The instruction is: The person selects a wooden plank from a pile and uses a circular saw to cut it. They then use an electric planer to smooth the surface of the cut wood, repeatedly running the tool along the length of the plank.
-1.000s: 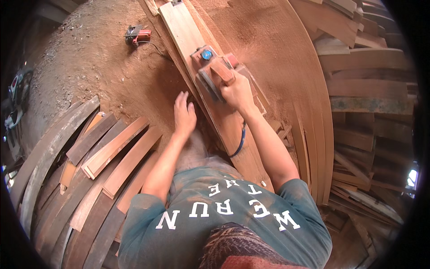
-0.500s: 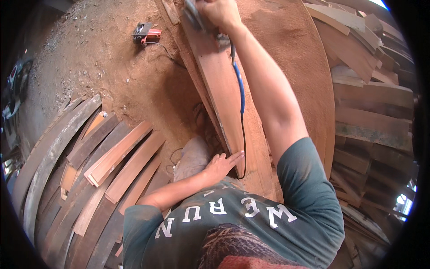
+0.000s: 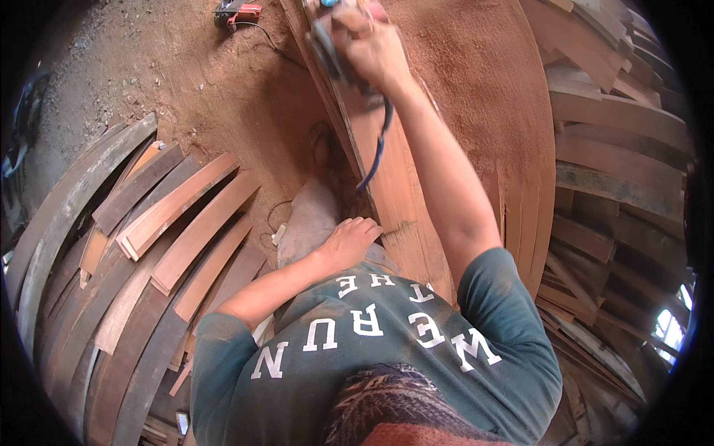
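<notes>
A long reddish-brown board [image 3: 396, 186] runs away from my body. At its far end my right hand [image 3: 375, 56] is closed around a grey corded power tool [image 3: 325, 48], which sits on the board. Motion blurs the tool, so its exact kind does not show. A dark cord with a blue sleeve [image 3: 374, 160] curves back from it over the board. My left hand [image 3: 353, 241] rests palm down by the board's near left edge, its fingers loosely extended and holding nothing.
A red and black power tool [image 3: 239, 13] lies on the dusty ground at the far left, its cord trailing. Stacked planks [image 3: 178, 215] fill the left side. More piled boards [image 3: 617, 149] stand on the right. Sawdust [image 3: 468, 97] covers the surface beside the board.
My right hand and the tool have come slightly nearer along the board. The cord now loops closer to the tool. My left hand has slid back leftward from the board's top. The view has shifted.
</notes>
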`<state>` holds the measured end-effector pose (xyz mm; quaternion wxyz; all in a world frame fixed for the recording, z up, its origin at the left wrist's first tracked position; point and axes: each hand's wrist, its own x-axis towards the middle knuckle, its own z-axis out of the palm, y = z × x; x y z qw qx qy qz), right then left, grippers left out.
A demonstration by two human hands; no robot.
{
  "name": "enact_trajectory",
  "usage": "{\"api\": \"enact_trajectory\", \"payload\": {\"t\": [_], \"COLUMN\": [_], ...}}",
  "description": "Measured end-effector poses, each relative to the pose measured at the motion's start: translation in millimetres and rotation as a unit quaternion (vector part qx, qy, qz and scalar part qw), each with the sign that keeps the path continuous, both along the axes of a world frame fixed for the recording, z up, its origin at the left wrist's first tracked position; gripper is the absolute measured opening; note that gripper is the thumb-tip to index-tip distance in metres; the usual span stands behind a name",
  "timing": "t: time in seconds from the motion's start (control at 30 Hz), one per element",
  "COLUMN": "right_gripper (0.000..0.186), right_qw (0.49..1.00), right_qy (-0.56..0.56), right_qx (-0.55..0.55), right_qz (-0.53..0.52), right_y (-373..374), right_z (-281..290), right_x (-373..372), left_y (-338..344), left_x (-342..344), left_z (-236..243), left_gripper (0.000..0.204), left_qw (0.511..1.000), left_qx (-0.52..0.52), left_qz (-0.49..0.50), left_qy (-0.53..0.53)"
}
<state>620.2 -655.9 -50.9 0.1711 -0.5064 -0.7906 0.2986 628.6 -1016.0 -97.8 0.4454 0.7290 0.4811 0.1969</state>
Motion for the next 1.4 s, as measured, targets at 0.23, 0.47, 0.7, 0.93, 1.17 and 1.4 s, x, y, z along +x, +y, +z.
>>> {"api": "enact_trajectory", "payload": {"t": [0.23,0.47,0.7,0.93,1.17,1.4], "right_gripper": [0.022,0.017,0.015,0.021,0.025,0.043], "right_qw": [0.988,0.974,0.985,0.988,0.995,1.0], "right_qy": [0.009,-0.017,-0.017,-0.025,0.011,0.015], "right_qx": [-0.146,-0.202,-0.134,-0.115,-0.071,-0.008], "right_qz": [-0.051,-0.103,-0.11,-0.1,-0.07,-0.025], "right_y": [-247,-431,-349,-194,-58,71], "right_z": [9,17,17,18,14,15], "right_x": [168,295,221,112,12,-87], "left_y": [-57,-101,-84,-62,-12,15], "left_x": [31,34,25,-6,-59,-101], "left_z": [4,-25,-42,-55,-31,-71], "left_gripper": [0.029,0.029,0.039,0.041,0.04,0.039], "left_qw": [0.991,0.966,0.947,0.942,0.928,0.913], "left_qx": [-0.129,-0.254,-0.311,-0.277,-0.299,-0.313], "left_qz": [0.001,-0.022,0.077,0.187,0.223,0.262], "left_qy": [-0.041,-0.035,-0.039,-0.045,-0.018,-0.033]}}
